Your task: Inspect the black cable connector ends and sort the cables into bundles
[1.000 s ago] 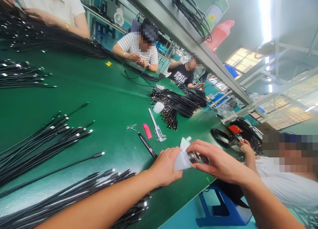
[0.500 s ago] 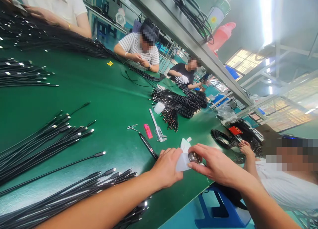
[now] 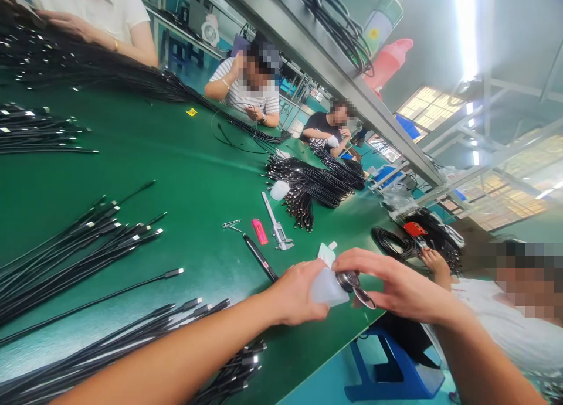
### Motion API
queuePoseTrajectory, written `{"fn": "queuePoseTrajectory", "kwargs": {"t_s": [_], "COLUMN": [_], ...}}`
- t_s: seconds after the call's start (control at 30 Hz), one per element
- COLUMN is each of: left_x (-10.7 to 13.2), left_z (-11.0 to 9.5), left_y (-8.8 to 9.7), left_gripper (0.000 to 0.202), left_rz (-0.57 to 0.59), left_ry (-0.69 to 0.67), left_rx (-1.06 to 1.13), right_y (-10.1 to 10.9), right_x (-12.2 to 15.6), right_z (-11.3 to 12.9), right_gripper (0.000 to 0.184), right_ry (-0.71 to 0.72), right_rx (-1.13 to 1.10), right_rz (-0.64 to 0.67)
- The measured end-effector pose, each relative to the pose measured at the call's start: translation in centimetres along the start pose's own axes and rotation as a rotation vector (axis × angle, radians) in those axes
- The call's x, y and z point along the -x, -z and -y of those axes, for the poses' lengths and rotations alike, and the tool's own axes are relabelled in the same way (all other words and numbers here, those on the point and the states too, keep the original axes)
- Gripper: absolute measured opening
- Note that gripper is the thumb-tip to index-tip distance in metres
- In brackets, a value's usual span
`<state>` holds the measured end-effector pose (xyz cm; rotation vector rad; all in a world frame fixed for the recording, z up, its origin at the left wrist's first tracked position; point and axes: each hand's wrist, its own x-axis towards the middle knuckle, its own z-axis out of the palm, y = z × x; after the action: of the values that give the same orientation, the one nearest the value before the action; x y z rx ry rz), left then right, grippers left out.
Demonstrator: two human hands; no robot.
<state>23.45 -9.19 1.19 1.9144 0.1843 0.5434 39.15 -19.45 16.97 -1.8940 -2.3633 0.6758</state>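
Observation:
My left hand [image 3: 301, 293] is wrapped round a translucent white plastic bottle [image 3: 328, 288], which lies tilted with its top to the right. A shiny metal cap [image 3: 347, 280] sits on the bottle, and its round hinged lid [image 3: 365, 298] stands swung out. My right hand [image 3: 387, 279] curls round the cap, fingers on its upper side and thumb by the lid. Left of my hands lie a black pen [image 3: 260, 257], a pink box-cutter-like tool [image 3: 260, 231], a digital caliper [image 3: 277, 223] and small metal tweezers [image 3: 231, 224].
Black cables with metal plugs [image 3: 109, 235] lie in bunches on the green table [image 3: 197, 176]. A larger cable bundle [image 3: 312, 182] is farther off. Co-workers sit across and at the right, one hand [image 3: 433, 261] near coiled cable. A blue stool [image 3: 391, 370] stands below the table edge.
The metal lid has swung out from the cap, and my right thumb has moved away from the bottle. A co-worker in stripes has raised one hand toward the head.

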Motion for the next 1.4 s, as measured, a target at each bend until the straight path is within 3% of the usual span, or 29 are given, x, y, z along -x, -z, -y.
{"fn": "queuePoseTrajectory", "kwargs": {"t_s": [0.23,0.37,0.6,0.67,0.8,1.07,1.4], "left_x": [0.1,0.0,0.1,0.0,-0.1,0.0,-0.4], "left_z": [-0.4,-0.7,-1.2,-1.3,-1.4,-1.1,-1.9], "left_y": [1.0,0.6,-0.8,-0.6,0.2,0.4,3.4], "left_gripper": [0.043,0.038,0.035,0.036,0.038,0.041,0.054], "left_rz": [0.125,0.052,-0.124,-0.096,-0.053,-0.003,0.319], "left_ry": [0.051,0.019,0.026,0.028,0.053,0.035,0.098], "left_rx": [0.144,0.109,-0.090,-0.098,-0.071,-0.060,0.144], "right_y": [0.2,-0.1,-2.6,-2.8,-1.9,-1.3,0.8], "right_x": [-0.2,0.0,0.0,0.2,0.7,0.6,0.7], "right_z": [1.5,1.4,0.1,0.0,0.1,0.1,1.7], "right_gripper": [0.033,0.018,0.020,0.030,0.069,0.053,0.049], "right_ry": [0.021,-0.017,-0.197,-0.218,-0.142,-0.136,-0.054], "right_rx": [-0.019,0.003,0.055,0.052,0.001,-0.030,0.043], "right_rz": [0.016,-0.076,-0.314,-0.291,-0.219,-0.177,-0.065]}}
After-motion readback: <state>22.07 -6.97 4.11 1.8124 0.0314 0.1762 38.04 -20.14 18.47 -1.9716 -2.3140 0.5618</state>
